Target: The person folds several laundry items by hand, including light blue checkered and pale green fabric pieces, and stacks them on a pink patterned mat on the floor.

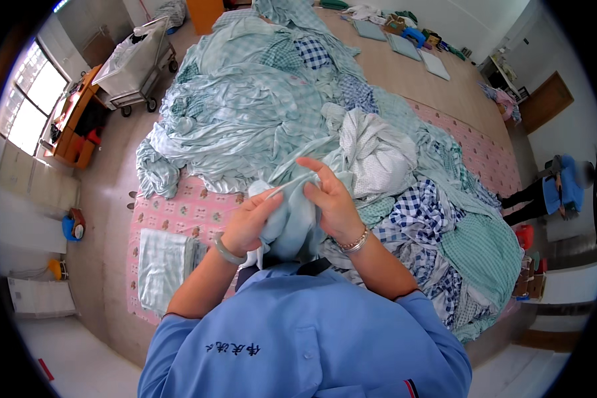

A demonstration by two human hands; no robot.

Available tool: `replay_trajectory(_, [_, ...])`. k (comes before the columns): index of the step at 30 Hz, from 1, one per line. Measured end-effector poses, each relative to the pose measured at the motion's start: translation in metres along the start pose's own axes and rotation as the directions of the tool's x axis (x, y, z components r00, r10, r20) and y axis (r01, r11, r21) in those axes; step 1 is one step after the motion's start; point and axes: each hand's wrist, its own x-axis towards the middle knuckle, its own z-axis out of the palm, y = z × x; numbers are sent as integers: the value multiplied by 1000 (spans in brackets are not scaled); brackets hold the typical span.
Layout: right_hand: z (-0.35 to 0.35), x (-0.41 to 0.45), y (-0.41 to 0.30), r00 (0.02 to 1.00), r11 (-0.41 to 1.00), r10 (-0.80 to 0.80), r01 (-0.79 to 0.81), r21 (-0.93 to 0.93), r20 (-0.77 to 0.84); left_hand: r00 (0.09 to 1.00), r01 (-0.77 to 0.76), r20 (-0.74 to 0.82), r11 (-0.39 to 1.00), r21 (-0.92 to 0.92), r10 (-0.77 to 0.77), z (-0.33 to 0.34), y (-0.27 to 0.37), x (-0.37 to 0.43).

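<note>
In front of my chest I hold up a pale blue-green cloth (289,219). My left hand (251,219) pinches its edge between thumb and fingers. On the other side, my right hand (331,199) grips the cloth near the thumb, with the index finger stretched out. The lower part of the cloth hangs down in folds towards my lap. Just beyond my hands rises a large heap of pale green checked fabric (248,119). A white patterned bundle (375,151) lies right of my right hand, beside navy-and-white checked fabric (423,211).
A folded checked stack (161,268) lies on the pink floor sheet (171,211) at left. A wheeled cart (134,64) stands near a wooden desk (77,119) at upper left. At the right, a person in blue (552,191) stands beyond green fabric (487,248).
</note>
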Motion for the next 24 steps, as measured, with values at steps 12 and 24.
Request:
replay_trajectory(12, [-7,-9,26,993,768,-23,90,-634,114,961,-258,130,615,745,245,-14,2,-20])
replay_trajectory(24, [7,-14,50,996,928,84,-86,-363,-22,870,-215,-153,641,736,468,-21,-16,-28])
